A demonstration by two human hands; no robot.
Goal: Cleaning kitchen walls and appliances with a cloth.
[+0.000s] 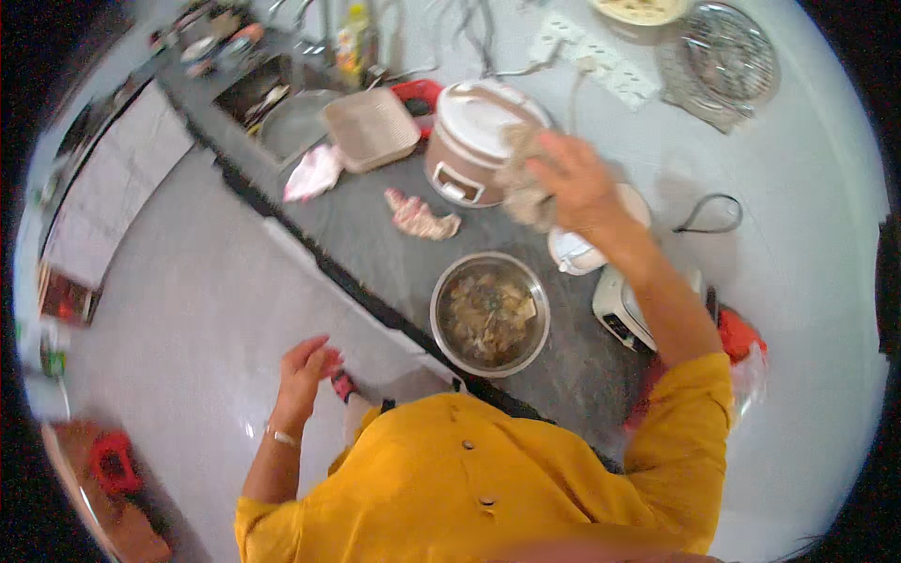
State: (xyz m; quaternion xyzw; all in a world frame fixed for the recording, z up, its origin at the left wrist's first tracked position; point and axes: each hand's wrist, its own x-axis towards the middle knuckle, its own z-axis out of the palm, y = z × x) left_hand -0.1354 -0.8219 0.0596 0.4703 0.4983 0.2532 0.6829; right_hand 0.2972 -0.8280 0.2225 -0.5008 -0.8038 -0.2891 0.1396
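Note:
My right hand [574, 179] holds a beige cloth [521, 176] against the right side of a rice cooker [457, 151] with a white lid. Above the floor at the lower left hangs my left hand [306, 369], empty, with the fingers loosely apart. A steel bowl [438, 331] of cooked food in broth stands near the counter's front edge. Left of the cooker, a crumpled, stained cloth [421, 217] lies on the dark counter [366, 239]. Behind my right forearm are a round white-lidded thing [574, 252], partly hidden, and a white appliance [619, 306].
A beige plastic basket [373, 130] and a pink-and-white cloth [313, 172] lie beside the sink [253, 91], which holds a round basin [295, 123]. A yellow bottle [352, 46] stands behind. Power sockets [598, 60] line the wall. The counter's edge runs diagonally before me.

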